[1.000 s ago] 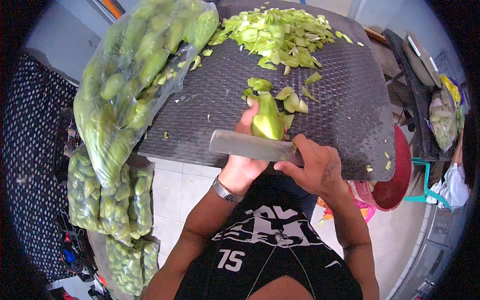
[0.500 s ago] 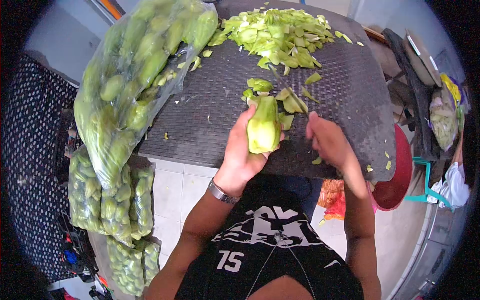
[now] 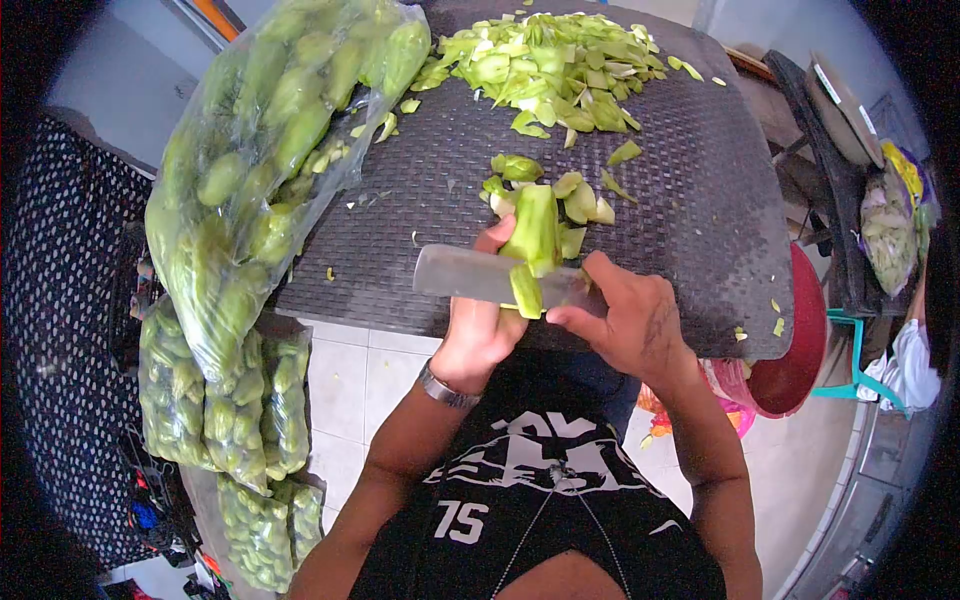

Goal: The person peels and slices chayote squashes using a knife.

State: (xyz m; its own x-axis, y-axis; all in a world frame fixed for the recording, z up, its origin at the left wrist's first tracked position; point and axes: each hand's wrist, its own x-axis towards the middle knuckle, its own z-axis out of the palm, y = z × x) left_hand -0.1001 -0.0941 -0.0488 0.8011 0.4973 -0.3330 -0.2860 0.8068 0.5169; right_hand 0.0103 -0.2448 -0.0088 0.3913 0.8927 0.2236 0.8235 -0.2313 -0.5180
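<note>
My left hand (image 3: 480, 325), with a metal watch at its wrist, is wrapped round a pale green vegetable (image 3: 535, 228) at the near part of the dark woven-pattern table (image 3: 700, 190). My right hand (image 3: 635, 315) grips a wide-bladed knife (image 3: 460, 274) by its handle end. The blade lies across the vegetable's near end and hides part of my left hand. A cut strip of peel (image 3: 526, 291) rests on the blade. Several loose peelings (image 3: 580, 203) lie just beyond the vegetable.
A heap of peelings (image 3: 560, 70) lies at the table's far side. A large clear bag of green vegetables (image 3: 250, 170) covers its left side. More filled bags (image 3: 235, 410) are below left. At right are a red tub (image 3: 790, 350) and a teal stool (image 3: 855, 370).
My right hand swung out to the right with the knife, then came back across the vegetable. A strip of peel now rests on the blade.
</note>
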